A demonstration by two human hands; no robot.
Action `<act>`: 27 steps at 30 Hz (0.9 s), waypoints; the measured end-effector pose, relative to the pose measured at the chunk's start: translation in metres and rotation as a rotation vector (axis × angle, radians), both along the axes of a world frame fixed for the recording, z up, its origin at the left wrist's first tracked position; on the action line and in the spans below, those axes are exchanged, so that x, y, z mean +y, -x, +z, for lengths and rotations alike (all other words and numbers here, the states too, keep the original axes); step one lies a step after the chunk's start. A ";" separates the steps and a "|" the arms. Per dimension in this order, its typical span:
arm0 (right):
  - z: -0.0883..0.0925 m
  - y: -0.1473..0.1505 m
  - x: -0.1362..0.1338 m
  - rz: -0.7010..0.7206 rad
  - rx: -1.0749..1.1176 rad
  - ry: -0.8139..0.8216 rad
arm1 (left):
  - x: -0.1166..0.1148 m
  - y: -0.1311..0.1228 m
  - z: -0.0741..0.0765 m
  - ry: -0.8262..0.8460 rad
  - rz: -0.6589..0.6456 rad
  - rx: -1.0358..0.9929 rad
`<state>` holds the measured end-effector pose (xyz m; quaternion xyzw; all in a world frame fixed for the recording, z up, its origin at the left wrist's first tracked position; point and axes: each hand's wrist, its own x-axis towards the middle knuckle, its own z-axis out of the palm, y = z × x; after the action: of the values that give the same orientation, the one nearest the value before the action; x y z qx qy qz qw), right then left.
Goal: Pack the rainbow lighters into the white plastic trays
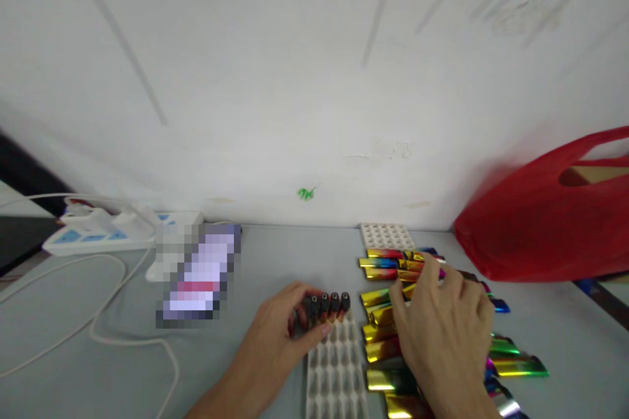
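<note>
head view: worn on the person's head | facing: forward and down, across the table (285,255) to the wall (265,111), which fills the upper half | range: close, left hand (281,321) low near centre, right hand (442,322) right of it, both entering from below

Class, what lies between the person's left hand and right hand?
Between the left hand and right hand, the head view shows four dark-topped pieces in the left hand's grip, part of a pale compartmented tray, and gold ends of shiny pieces.
</note>
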<state>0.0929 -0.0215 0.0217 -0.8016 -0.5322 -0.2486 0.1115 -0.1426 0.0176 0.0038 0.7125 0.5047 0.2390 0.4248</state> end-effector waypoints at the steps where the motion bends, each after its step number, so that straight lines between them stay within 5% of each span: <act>1: -0.001 -0.001 -0.001 -0.010 -0.017 0.012 | 0.000 0.000 0.000 0.006 0.002 -0.003; 16: -0.006 0.004 0.004 0.007 0.046 0.040 | -0.001 0.000 0.002 0.048 -0.003 -0.049; 27: -0.010 0.013 0.012 0.381 0.401 -0.215 | -0.001 0.000 -0.002 0.035 -0.013 -0.043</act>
<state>0.0800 -0.0097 0.0114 -0.7040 -0.6110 -0.1145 0.3434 -0.1429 0.0165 0.0022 0.7029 0.4951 0.2425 0.4495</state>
